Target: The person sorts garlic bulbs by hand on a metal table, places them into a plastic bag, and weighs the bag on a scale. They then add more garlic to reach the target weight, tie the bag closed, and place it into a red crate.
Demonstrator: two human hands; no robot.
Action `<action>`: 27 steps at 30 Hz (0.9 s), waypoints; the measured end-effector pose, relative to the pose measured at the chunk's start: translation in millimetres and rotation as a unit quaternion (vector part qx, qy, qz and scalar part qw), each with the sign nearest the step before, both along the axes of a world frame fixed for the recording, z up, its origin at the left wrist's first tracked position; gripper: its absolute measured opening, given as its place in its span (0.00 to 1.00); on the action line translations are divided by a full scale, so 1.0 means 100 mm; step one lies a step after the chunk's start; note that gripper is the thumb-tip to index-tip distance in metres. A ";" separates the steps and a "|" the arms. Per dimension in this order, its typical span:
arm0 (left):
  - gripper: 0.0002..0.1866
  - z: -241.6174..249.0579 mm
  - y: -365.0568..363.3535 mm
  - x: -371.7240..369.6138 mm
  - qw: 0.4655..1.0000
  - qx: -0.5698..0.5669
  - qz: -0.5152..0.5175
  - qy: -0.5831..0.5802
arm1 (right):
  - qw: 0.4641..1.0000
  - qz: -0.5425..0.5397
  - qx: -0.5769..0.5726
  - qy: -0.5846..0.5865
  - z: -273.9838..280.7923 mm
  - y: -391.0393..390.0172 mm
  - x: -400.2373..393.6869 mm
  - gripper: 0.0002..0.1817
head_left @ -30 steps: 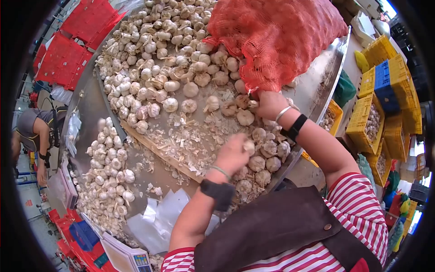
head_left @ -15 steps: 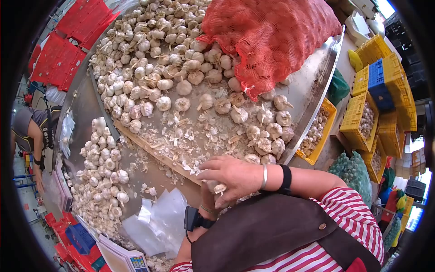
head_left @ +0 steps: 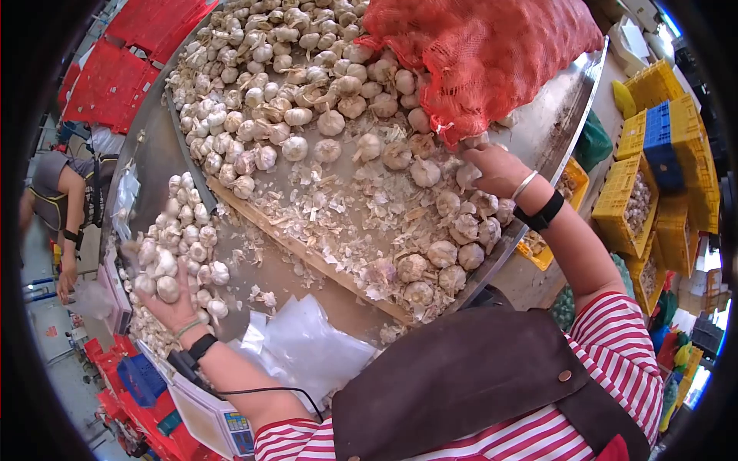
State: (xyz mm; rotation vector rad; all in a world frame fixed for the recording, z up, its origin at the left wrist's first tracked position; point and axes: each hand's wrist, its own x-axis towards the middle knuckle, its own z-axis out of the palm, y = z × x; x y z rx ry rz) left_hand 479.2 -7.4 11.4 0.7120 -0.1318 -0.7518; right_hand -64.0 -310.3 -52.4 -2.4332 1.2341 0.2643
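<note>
My left hand (head_left: 174,306) is at the pile of cleaned garlic (head_left: 184,223) on the left, palm up with the fingers spread. A white garlic bulb (head_left: 167,289) lies against its fingers. On the right, my right hand (head_left: 498,170) reaches to the lower corner of the red mesh bag (head_left: 492,61). Its fingers are bent around a garlic bulb (head_left: 467,175), partly hidden by the hand. More untrimmed garlic bulbs (head_left: 330,123) with dry skins and stems cover the metal table around the bag.
A wooden strip (head_left: 284,240) divides the table, with loose garlic skins (head_left: 338,223) beside it. Clear plastic bags (head_left: 307,338) and a scale (head_left: 207,419) are near my left arm. Yellow crates (head_left: 626,200) stand at right. Another person (head_left: 65,192) is at far left.
My hands were together in front of my apron around a garlic bulb. Now they are apart: the left has moved to the cleaned pile, the right out to the bulbs by the mesh bag.
</note>
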 end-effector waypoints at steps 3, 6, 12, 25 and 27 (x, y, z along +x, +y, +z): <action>0.36 -0.15 0.09 0.20 0.860 0.446 0.136 -0.206 | 1.000 0.011 0.024 0.005 -0.18 0.06 0.10 0.23; 0.18 -0.56 -0.34 -0.63 0.776 0.408 0.051 -0.477 | 0.999 0.018 0.021 0.019 -0.24 0.10 0.22 0.22; 0.16 -0.78 -0.70 -2.92 0.443 0.249 -0.465 -0.725 | 0.924 -0.168 0.197 -0.282 0.12 -0.24 -0.21 0.18; 0.18 -0.60 -0.76 -1.63 0.936 -0.069 -0.340 0.063 | 0.987 -0.065 -0.052 0.139 -0.01 -0.49 -0.14 0.21; 0.32 -0.83 -0.79 -1.76 0.893 -0.028 -0.445 0.062 | 0.994 -0.078 -0.001 0.077 0.32 -0.41 -0.02 0.21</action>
